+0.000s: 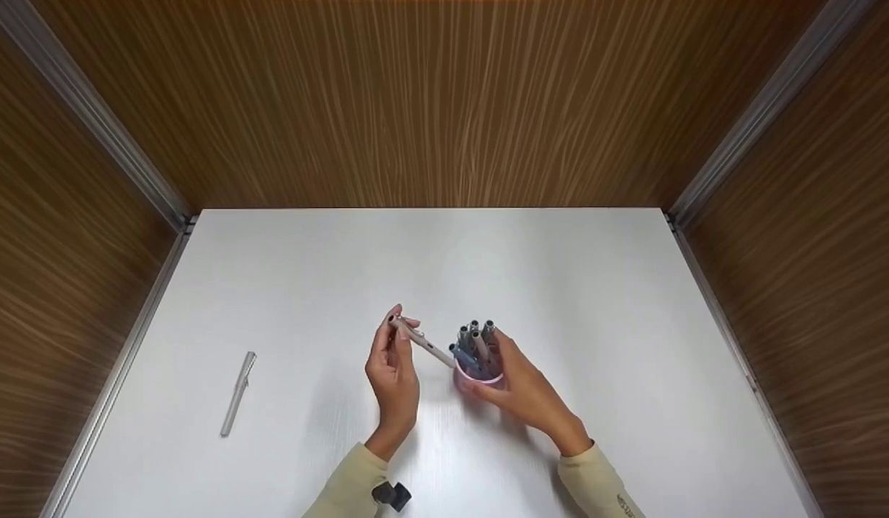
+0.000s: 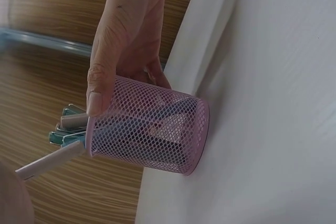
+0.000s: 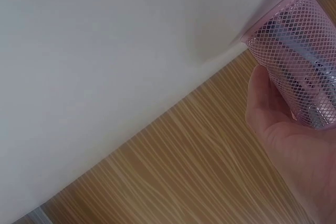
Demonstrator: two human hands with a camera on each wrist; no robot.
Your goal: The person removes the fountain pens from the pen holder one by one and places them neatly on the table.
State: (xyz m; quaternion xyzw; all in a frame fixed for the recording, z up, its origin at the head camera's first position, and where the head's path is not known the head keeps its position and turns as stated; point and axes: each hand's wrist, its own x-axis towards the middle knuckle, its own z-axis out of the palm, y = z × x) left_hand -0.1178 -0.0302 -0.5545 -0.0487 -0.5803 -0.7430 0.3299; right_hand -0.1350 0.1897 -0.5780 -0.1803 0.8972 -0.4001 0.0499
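Note:
My left hand (image 1: 394,381) pinches a light grey pen (image 1: 433,350) near one end, between thumb and fingers. The pen slants down to the right, its other end at the rim of a pink mesh pen holder (image 2: 149,127). Around the holder's side curls my right hand (image 1: 532,394), thumb near the rim. Several pens (image 1: 477,342), dark, blue and light, stick out of its top; their lower parts show through the mesh in both wrist views. I cannot tell whether the holder's base fully touches the table.
Another silver-grey pen (image 1: 237,396) lies on the white table (image 1: 329,259), well left of my left hand. Wood-grain panels (image 1: 430,108) enclose the back and both sides, with metal rails (image 1: 113,144) along the corners.

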